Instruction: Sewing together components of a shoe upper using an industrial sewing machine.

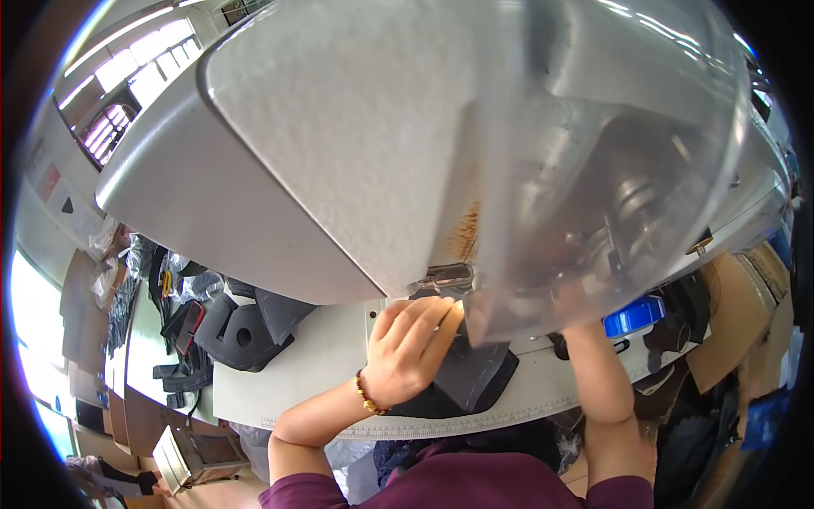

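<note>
A large grey-white sewing machine [339, 127] fills the upper middle, with a clear plastic shield [627, 170] on its right. Beneath its head, a dark grey fabric piece [475, 377] with pale line marks lies on the white table. My left hand [407, 352], a beaded bracelet at its wrist, has its fingers bent and held together at the piece's upper left edge, close to the metal parts under the head; its thumb is hidden. My right hand [577, 301] reaches up behind the shield, which blurs it, so its fingers and anything in them cannot be made out.
Left on the white table [314, 373] lie dark shaped pieces [242, 335], black straps [182, 377] and a red-edged phone-like object [191, 327]. Rightward are a blue object [634, 316], dark pieces [682, 314] and cardboard [729, 314]. A ruler scale [458, 428] runs along the near edge.
</note>
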`<move>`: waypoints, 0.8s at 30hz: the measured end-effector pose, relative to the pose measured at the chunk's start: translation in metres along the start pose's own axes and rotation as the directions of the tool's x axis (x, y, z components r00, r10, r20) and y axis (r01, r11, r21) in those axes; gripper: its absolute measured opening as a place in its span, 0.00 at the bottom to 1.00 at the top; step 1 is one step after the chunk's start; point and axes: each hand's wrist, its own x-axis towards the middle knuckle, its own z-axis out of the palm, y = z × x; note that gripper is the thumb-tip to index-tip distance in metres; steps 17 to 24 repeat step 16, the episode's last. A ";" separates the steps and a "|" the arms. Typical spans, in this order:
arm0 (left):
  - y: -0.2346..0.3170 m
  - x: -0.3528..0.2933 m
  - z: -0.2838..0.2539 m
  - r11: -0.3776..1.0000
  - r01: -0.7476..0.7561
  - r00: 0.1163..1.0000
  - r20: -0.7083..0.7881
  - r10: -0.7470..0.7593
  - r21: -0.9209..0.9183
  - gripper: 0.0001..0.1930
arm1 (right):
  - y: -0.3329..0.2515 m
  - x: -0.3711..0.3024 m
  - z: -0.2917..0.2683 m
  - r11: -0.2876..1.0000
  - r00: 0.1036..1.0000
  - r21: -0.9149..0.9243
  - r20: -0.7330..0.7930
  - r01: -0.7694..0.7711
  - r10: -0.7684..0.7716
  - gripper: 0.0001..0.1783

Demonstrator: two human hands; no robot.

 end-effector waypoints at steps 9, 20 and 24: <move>-0.003 0.016 -0.016 0.965 0.096 0.974 0.224 -0.040 -0.244 0.09 | 0.043 -0.016 0.010 0.994 0.953 -0.113 0.300 -0.006 0.040 0.08; 0.010 0.021 -0.011 0.991 0.048 0.993 0.110 -0.033 -0.128 0.08 | 0.078 -0.028 0.013 0.884 0.680 -0.135 0.591 -0.447 0.434 0.10; 0.010 0.021 -0.011 0.991 0.048 0.993 0.110 -0.033 -0.128 0.08 | 0.078 -0.028 0.013 0.884 0.680 -0.135 0.591 -0.447 0.434 0.10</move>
